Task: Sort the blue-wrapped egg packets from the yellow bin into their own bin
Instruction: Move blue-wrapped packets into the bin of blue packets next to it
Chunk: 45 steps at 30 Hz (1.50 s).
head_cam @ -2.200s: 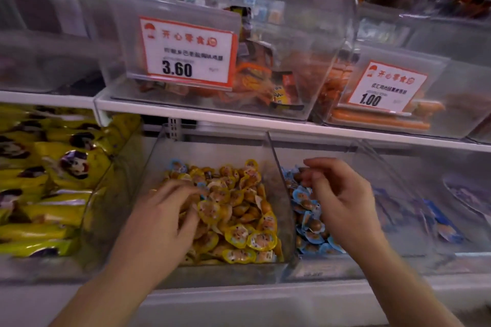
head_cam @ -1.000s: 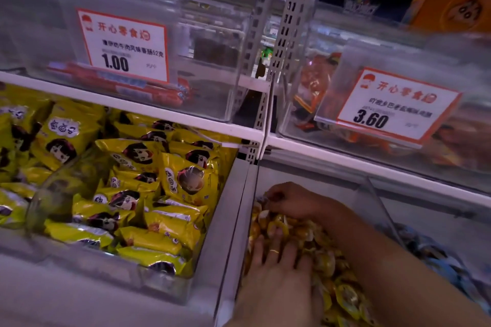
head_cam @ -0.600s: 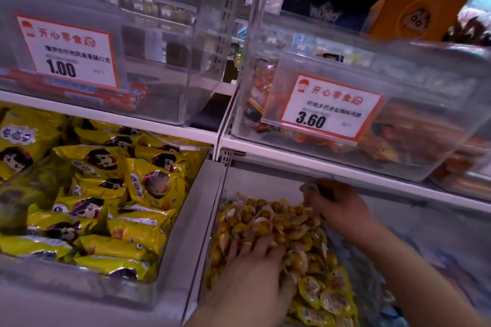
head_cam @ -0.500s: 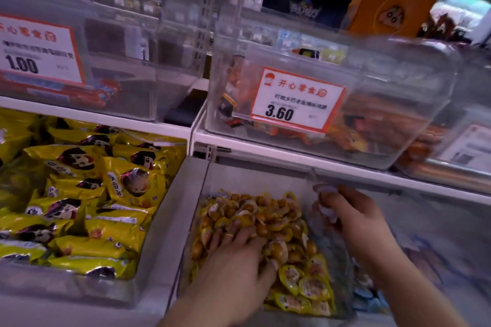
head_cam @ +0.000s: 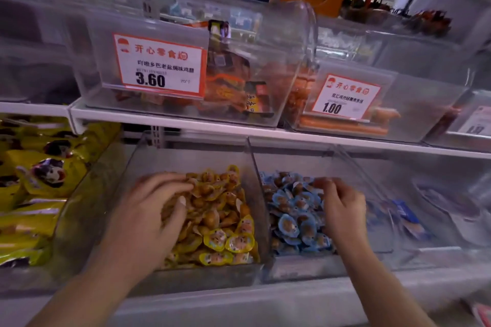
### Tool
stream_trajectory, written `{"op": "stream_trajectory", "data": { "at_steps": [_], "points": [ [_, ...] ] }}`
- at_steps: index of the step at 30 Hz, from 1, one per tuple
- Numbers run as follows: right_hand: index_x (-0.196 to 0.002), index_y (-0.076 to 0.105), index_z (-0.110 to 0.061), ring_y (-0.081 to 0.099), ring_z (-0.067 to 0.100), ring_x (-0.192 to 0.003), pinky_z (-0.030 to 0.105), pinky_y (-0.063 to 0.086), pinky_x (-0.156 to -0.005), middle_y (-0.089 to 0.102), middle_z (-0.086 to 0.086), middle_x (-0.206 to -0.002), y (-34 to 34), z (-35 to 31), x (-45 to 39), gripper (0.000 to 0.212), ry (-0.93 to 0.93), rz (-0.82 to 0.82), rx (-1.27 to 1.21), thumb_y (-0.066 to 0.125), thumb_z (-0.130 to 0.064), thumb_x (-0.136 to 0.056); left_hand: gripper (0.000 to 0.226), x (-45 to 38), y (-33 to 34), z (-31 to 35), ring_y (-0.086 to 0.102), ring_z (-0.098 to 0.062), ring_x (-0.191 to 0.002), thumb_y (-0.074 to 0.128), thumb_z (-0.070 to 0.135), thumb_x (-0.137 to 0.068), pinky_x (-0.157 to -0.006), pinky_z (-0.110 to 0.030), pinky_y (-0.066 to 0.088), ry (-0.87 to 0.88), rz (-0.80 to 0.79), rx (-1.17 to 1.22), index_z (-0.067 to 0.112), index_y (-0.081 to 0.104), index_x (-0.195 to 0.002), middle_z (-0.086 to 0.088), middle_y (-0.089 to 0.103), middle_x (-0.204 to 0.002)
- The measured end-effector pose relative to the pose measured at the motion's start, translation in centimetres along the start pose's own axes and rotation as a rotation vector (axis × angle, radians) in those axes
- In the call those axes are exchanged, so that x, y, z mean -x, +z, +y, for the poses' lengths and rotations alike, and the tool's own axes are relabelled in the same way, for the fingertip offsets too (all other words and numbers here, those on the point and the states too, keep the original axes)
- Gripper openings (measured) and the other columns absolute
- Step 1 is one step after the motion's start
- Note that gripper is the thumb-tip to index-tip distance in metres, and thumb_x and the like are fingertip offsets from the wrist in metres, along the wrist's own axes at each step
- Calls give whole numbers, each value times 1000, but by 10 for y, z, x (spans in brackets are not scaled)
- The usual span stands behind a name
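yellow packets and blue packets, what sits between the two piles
In the head view, a clear plastic bin wall stands between the yellow packets and the blue packets.

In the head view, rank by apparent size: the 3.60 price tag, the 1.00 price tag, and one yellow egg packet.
1. 3.60 price tag
2. 1.00 price tag
3. Yellow egg packet
The 3.60 tag sits nearer, so the tags' true sizes may match.

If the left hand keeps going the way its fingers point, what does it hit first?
Probably the yellow packets heaped just ahead of the left hand in the yellow bin; beyond them, its clear right wall, though depth is unclear.
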State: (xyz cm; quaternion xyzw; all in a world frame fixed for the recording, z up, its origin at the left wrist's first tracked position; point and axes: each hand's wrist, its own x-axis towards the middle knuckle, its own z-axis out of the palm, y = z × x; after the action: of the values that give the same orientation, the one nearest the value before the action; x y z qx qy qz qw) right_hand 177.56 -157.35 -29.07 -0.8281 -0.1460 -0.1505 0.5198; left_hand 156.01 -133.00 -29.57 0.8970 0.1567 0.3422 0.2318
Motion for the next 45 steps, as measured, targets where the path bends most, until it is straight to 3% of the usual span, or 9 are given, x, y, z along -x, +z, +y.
{"op": "stream_trajectory", "data": {
  "at_steps": [2, 7, 11, 15, 18, 24, 33, 36, 45],
  "points": [
    [-82, 72, -33, 67, -1, -73, 12, 47, -57, 72, -13, -72, 8, -26, 6, 22, -88, -28, -72, 52, -27, -91, 26, 5, -16, -6, 55, -6, -110, 49, 34, -91, -94, -33, 45, -60, 71, -24, 33, 70, -107, 23, 55, -119],
    [-103, 73, -31, 64, -8, -78, 4, 43, -67, 72, -19, -90, 92, -104, 34, 22, -398, -541, -56, 55, -24, -92, 38, 30, -42, -26, 51, -5, -115, 61, 17, -90, -92, -26, 41, -321, 106, 58, 44, 55, -116, 19, 48, -126],
    [-134, 61, -19, 57, 17, -124, 23, 41, -102, 62, 3, -137, 204, -145, 35, 37, -501, -994, 259, 49, -22, -100, 48, 33, -46, -39, 54, -3, -119, 58, 17, -94, -101, -36, 48, -447, 34, 194, 41, 47, -134, 19, 55, -129],
    [-149, 40, -12, 41, 30, -139, 37, 29, -116, 40, 12, -155, 291, -137, 28, 51, -401, -1186, 608, 42, -33, -103, 51, 30, -49, -47, 53, 2, -118, 56, 21, -94, -102, -36, 48, -439, 22, 237, 47, 43, -136, 26, 55, -128],
    [-142, 43, -15, 46, 34, -133, 52, 20, -118, 48, 11, -147, 315, -126, 21, 50, -393, -1190, 741, 49, -36, -97, 53, 26, -51, -50, 50, 9, -118, 56, 22, -93, -102, -30, 47, -425, 18, 258, 53, 41, -134, 32, 53, -127],
    [-123, 54, -30, 59, 17, -109, 29, 49, -88, 59, 0, -127, 296, -120, 2, 36, -376, -1380, 665, 64, -38, -89, 56, 25, -52, -51, 39, 27, -110, 53, 26, -93, -95, -9, 36, -353, -6, 219, 62, 33, -131, 40, 41, -130],
    [-109, 68, -11, 68, 28, -102, 46, 57, -92, 62, 9, -119, 300, -141, 20, 56, -301, -1518, 739, 47, -47, -71, 47, 30, -44, -52, 40, 21, -107, 53, 23, -92, -89, -10, 37, -319, -19, 158, 52, 42, -128, 36, 39, -122],
    [-97, 66, -18, 63, 24, -107, 40, 53, -98, 61, 2, -114, 292, -138, 15, 34, -336, -1552, 766, 54, -45, -80, 47, 27, -42, -49, 37, 27, -105, 54, 23, -91, -83, -2, 33, -320, -25, 147, 57, 42, -122, 38, 37, -121],
    [-59, 67, -29, 58, -2, -67, 18, 47, -71, 64, -17, -66, 252, -112, -2, 40, -214, -1214, 256, 60, -35, -98, 54, 19, -39, -44, 39, 23, -109, 57, 20, -87, -82, -7, 35, -278, 108, 140, 67, 42, -109, 44, 33, -120]
  ]
}}
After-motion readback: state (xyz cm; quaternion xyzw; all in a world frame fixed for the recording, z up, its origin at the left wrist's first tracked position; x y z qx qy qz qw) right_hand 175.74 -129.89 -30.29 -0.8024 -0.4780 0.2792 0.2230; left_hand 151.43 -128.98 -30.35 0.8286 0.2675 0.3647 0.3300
